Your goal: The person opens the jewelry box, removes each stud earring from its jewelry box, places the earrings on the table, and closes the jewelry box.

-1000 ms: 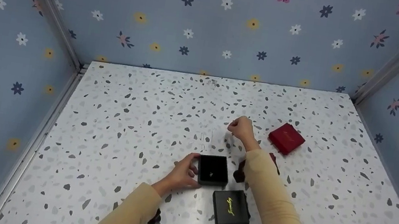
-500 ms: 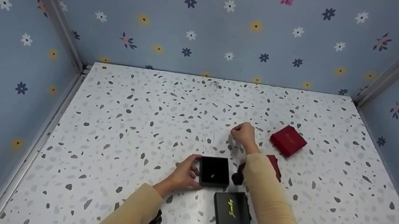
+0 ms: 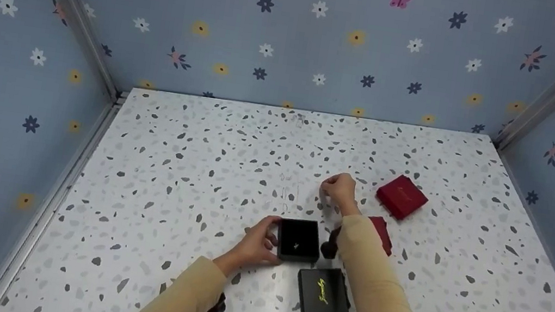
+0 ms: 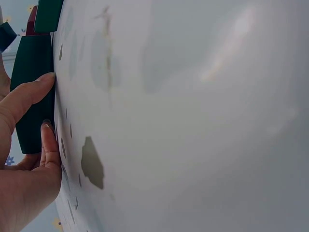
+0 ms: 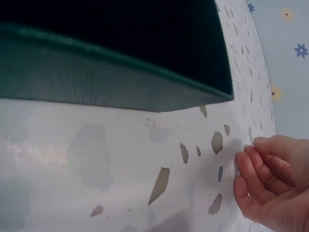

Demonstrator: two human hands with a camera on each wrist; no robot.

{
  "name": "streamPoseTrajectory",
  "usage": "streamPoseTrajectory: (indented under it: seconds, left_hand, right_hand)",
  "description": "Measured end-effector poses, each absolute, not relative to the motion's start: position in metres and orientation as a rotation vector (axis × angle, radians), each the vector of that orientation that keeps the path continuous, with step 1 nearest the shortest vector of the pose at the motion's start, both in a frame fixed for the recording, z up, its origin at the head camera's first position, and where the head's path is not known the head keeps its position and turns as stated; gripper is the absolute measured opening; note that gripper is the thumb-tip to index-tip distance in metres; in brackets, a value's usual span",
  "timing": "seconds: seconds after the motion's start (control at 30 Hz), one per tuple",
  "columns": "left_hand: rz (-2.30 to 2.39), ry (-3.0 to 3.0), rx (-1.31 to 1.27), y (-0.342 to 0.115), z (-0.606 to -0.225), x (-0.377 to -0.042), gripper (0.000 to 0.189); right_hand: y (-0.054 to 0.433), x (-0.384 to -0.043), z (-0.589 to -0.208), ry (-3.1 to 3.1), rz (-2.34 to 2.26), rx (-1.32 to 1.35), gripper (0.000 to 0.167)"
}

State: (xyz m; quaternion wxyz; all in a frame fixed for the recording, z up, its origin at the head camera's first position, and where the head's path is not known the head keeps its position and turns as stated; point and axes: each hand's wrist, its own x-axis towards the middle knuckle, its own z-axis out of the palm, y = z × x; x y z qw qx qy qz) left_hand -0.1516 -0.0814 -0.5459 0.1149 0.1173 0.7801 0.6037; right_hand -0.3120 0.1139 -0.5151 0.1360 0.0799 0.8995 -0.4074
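Note:
My left hand grips the left side of a small open dark box, thumb and fingers on its wall. A tiny shiny trinket sits on its black lining. In the left wrist view the box looks dark green. Beyond the box, my right hand is low over the table with fingers curled. In the right wrist view, its thumb and index finger pinch a tiny thin shiny piece, too small to identify. Several fine, thin pieces lie on the table to its left.
A black lid with gold lettering lies just nearer than the box. A red box stands at the right, with another red piece partly under the right sleeve. A black ribbon-like item shows beside the left sleeve. Flowered walls enclose the table.
The head view has shifted slightly. My right hand has drawn back a little toward me, and more of the red piece shows by the sleeve. My left hand stays on the box.

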Motion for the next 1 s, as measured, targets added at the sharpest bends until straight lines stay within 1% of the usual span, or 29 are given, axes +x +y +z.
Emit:
streamPoseTrajectory:
  seconds: [0.17, 0.3, 0.7, 1.0]
  left_hand:
    - [1.806, 2.247, 0.335, -0.08, -0.524, -0.144, 0.081]
    - [1.77, 2.267, 0.326, -0.08, -0.516, -0.141, 0.081]
    - [1.777, 2.268, 0.332, -0.079, -0.517, -0.141, 0.08]
    - [1.822, 2.232, 0.324, -0.08, -0.52, -0.142, 0.08]
  right_hand:
    - [0.113, -0.312, -0.518, 2.635, -1.204, 0.235, 0.011]
    - [0.113, -0.312, -0.519, 2.655, -1.222, 0.228, 0.01]
    - [0.115, -0.314, -0.52, 2.59, -1.247, 0.306, 0.011]
    - [0.115, -0.316, -0.522, 2.678, -1.221, 0.249, 0.013]
